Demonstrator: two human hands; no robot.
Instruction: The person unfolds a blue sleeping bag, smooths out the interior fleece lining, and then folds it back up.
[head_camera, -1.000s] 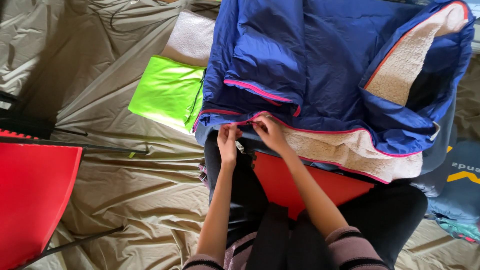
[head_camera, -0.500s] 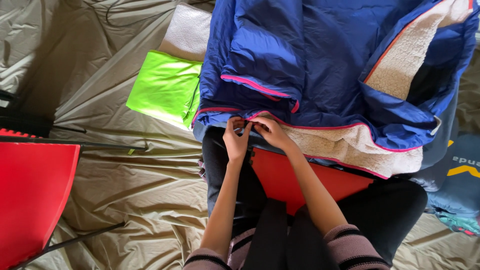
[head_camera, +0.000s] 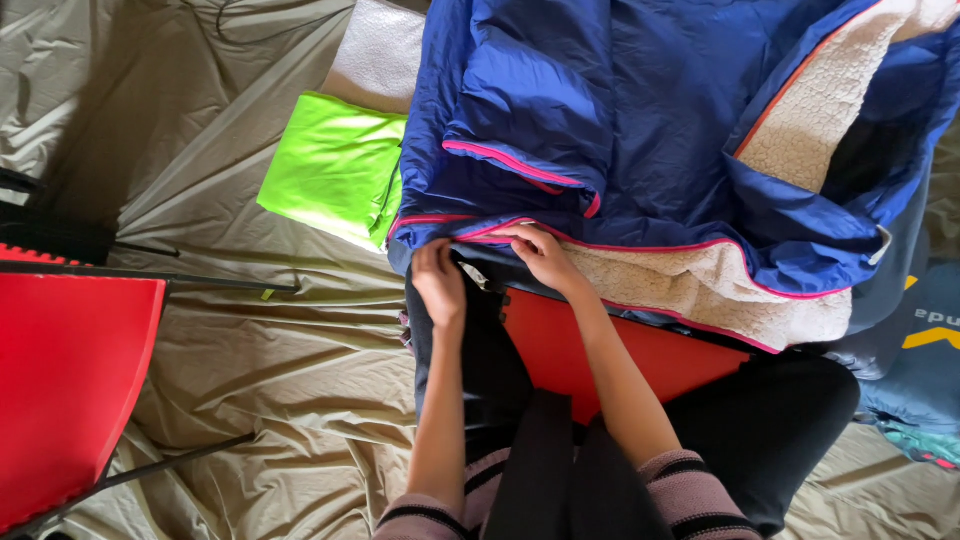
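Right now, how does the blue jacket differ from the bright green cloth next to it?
The blue jacket is big, rumpled and open, showing cream fleece lining and pink trim; the green cloth is small, plain and folded flat. The left hand and right hand grip the blue jacket's hem; nothing touches the green cloth. Both lie on the tan sheet.

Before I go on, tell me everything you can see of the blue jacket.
The blue jacket is a smooth, shiny shell with pink piping and zip edges and a cream fleecy lining, open at its right side and bottom hem. It lies crumpled across the person's lap and a red seat, overlapping a lime green cloth. The left hand and right hand pinch its lower hem.
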